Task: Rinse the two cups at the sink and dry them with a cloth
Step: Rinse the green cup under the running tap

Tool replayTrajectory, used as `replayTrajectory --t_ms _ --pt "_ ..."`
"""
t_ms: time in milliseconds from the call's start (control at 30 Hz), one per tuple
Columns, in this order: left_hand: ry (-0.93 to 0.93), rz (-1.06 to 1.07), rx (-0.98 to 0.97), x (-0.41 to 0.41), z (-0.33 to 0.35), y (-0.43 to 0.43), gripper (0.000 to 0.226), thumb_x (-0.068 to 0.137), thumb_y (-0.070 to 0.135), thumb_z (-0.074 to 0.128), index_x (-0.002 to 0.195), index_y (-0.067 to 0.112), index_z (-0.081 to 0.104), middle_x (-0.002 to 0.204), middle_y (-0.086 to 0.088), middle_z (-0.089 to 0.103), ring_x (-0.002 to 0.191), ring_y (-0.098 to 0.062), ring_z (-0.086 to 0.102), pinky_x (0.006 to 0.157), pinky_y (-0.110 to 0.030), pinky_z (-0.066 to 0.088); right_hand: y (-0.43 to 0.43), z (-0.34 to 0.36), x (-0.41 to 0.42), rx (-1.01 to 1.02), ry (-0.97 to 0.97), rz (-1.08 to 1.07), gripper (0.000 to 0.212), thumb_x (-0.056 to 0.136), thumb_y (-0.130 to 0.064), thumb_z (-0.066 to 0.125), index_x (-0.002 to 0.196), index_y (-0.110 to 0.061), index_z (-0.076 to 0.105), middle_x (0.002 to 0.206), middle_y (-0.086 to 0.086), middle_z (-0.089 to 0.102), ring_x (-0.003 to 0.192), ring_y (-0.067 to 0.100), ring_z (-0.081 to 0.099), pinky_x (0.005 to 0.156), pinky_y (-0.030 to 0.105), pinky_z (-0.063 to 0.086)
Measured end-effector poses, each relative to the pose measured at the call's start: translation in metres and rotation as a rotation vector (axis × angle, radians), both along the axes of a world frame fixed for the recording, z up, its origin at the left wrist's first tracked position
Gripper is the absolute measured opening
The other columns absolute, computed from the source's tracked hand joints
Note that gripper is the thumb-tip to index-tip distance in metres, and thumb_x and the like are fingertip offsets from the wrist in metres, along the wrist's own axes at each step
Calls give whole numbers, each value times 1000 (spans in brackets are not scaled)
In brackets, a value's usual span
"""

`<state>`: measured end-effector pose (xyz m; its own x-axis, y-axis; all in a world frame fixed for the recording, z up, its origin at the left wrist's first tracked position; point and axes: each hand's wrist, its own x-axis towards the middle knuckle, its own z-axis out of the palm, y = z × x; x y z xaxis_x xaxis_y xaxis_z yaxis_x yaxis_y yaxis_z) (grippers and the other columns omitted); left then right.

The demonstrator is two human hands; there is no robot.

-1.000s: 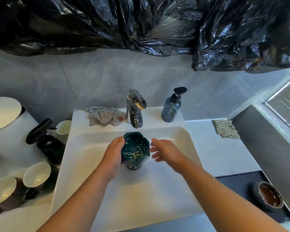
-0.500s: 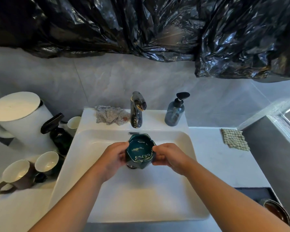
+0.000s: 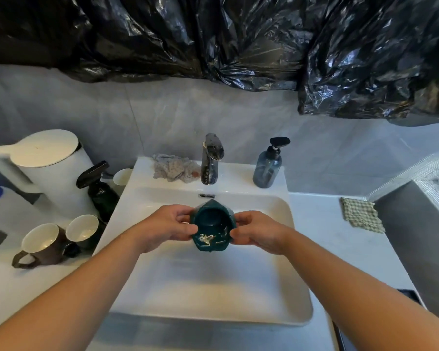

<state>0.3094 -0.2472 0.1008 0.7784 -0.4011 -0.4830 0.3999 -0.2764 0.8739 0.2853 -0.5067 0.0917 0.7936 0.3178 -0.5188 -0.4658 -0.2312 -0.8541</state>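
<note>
A dark green faceted cup point(image 3: 212, 228) is held over the white sink point(image 3: 276, 249), tilted so its mouth faces me; pale residue shows on its lower inner wall. My left hand point(image 3: 166, 226) grips its left side and my right hand point(image 3: 257, 233) grips its right side. The chrome tap point(image 3: 211, 159) stands just behind the cup; no water stream is visible. A crumpled patterned cloth point(image 3: 174, 169) lies on the sink ledge left of the tap. A checked cloth point(image 3: 361, 216) lies on the counter to the right.
On the left counter stand a brown mug point(image 3: 39, 245), a dark cup with white inside point(image 3: 83, 230), a dark spray bottle point(image 3: 99, 188), a small white cup point(image 3: 122, 177) and a white bin point(image 3: 43, 168). A soap dispenser point(image 3: 268, 165) stands right of the tap.
My right hand came in and took hold of the cup's right side. Both hands then tipped the cup toward me, and the water inside has drained out.
</note>
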Motion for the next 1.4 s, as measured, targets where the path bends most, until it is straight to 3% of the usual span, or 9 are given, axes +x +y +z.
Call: replayTrajectory --t_ms 233,367,567,733,867,1000,1100,1300,1400 --pt "-218 -50 183 -2 26 -9 57 71 -8 83 116 22 64 106 8 75 101 -9 71 76 -19 58 0 27 5 -246 -178 109 49 77 -4 77 117 -26 60 125 -1 63 106 19 69 103 44 50" --pt "-333 -76 230 -2 35 -6 60 66 -5 87 113 24 63 114 5 73 109 -13 68 90 -33 59 3 46 2 -282 -287 132 55 79 -3 79 122 -27 56 124 -6 61 104 13 67 82 26 57" --pt "-504 -62 246 -8 50 -5 57 65 -2 90 105 29 63 110 8 72 109 -12 67 95 -31 57 5 61 -2 -384 -502 157 57 78 -14 82 126 -26 55 126 -6 63 113 13 62 79 11 53" --pt "-754 -111 397 -14 65 1 55 69 17 90 106 40 56 113 21 65 109 -2 61 97 -23 52 7 77 -7 -565 -792 234 55 77 -20 80 125 -26 53 124 -6 62 111 12 60 97 28 55" --pt "-1038 -204 537 -18 70 5 51 75 18 86 114 31 55 117 10 64 105 -10 57 92 -34 54 7 85 -10 -747 -1089 331 49 78 -23 78 119 -25 52 119 -6 60 102 12 56 88 33 56" --pt "-1444 -361 597 -23 74 9 55 68 11 88 103 23 47 115 -8 68 112 -31 65 82 -45 60 3 84 -15 -831 -1461 416 57 73 -18 84 122 -13 55 130 7 64 127 27 57 95 37 56" --pt "-1673 -423 609 -23 76 13 58 63 5 89 101 13 47 113 -20 70 118 -35 66 77 -44 63 3 82 -16 -817 -1678 426 61 67 -10 88 118 -5 55 126 17 67 123 34 62 92 42 59" --pt "-1907 -394 558 -18 84 14 36 77 5 73 102 6 48 109 -26 70 113 -40 66 84 -44 61 -1 91 -7 -802 -1892 393 31 90 -15 58 119 -6 49 124 20 68 120 34 63 101 42 53" --pt "-1925 -402 559 -18 88 14 41 74 4 77 102 6 47 109 -27 70 112 -39 64 85 -45 60 -3 94 -6 -801 -1917 398 29 92 -17 57 118 -6 50 125 20 68 122 33 62 106 38 47"
